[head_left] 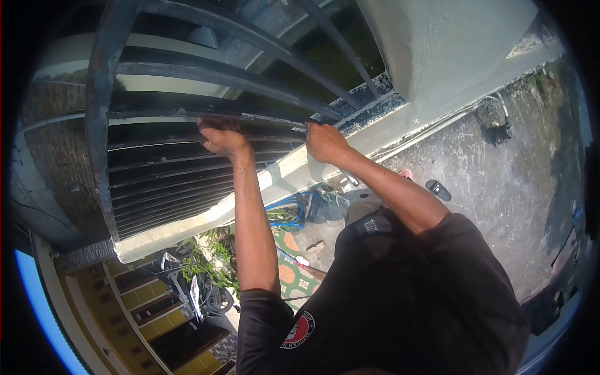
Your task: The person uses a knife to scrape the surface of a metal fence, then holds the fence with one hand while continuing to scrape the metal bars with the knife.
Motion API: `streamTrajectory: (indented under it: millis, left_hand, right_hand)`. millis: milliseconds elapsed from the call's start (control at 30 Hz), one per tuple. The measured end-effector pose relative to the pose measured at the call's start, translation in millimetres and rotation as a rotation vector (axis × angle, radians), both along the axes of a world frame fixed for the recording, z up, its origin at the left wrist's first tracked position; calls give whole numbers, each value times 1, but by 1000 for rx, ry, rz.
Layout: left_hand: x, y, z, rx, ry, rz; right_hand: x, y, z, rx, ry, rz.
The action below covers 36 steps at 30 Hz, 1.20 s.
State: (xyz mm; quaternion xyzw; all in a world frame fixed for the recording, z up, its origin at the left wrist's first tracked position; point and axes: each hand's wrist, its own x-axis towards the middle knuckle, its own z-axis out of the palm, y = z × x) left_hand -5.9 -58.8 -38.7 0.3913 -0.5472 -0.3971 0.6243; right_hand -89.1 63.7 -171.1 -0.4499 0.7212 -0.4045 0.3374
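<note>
A dark metal window grille (212,74) with worn, chipped paint fills the upper left. My left hand (224,137) is closed with its fingers curled at one of the bars (156,114), about midway along it. Farther right, near the end of that same bar by the sill, my right hand (326,144) makes a fist. Its fingers face away from me, so whatever lies inside them is hidden. The pale sill (284,165) runs just below both hands, its paint flaking beside the right one.
A grey concrete yard (494,162) lies below right, with a dark sandal (439,190) on it. Blue hose (290,209) lies coiled beneath the sill. Green plants (215,253) and a parked motorbike (197,290) stand lower left, near a yellow building front (147,294).
</note>
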Motion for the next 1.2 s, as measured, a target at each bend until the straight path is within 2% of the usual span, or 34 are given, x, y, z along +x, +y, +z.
streamTrajectory:
  millis: [33, 133, 267, 367, 467, 500, 600, 667, 733, 767, 833, 933, 967, 1100, 1200]
  left_hand:
    - [-1, -1, -2, -35, 24, -26]
    - [0, 3, 0, 16, -17, -7]
    - [-3, -1, -1, -13, 36, 16]
    - [-1, 2, 0, 9, -8, 11]
    - [-4, 7, 4, 53, 59, 27]
    - [2, 5, 2, 45, -7, 5]
    - [0, 1, 1, 56, 36, 0]
    - [-5, 7, 3, 30, 50, -16]
    - [-8, 11, 6, 60, 25, 67]
    - [-5, 11, 7, 57, 22, 67]
    - [2, 1, 0, 49, 9, -10]
    - [8, -12, -7, 51, 36, -22]
    - [7, -12, -8, 57, 60, -25]
    - [2, 3, 2, 49, -33, 11]
    - [4, -5, -4, 14, 4, -5]
  right_hand:
    - [-3, 10, 22, 1, -40, -9]
    - [1, 19, 30, -24, -79, -27]
    - [1, -1, -1, 23, -38, -20]
    - [3, 17, 28, -26, -96, -47]
    - [-1, -6, -15, -14, -30, 14]
    - [-1, -10, -17, 1, -22, 29]
    - [3, 13, 17, -54, -84, -33]
    - [5, 14, 13, -48, -102, -65]
    - [2, 2, -5, -27, -62, -33]
    - [0, -1, -8, -30, -64, -33]
    - [-14, -3, 4, 118, -144, 110]
    - [2, 13, 21, -11, -88, -38]
    - [2, 13, 25, 36, -106, -30]
    - [-2, -6, -8, -17, -43, 34]
    - [1, 14, 27, -25, -80, -18]
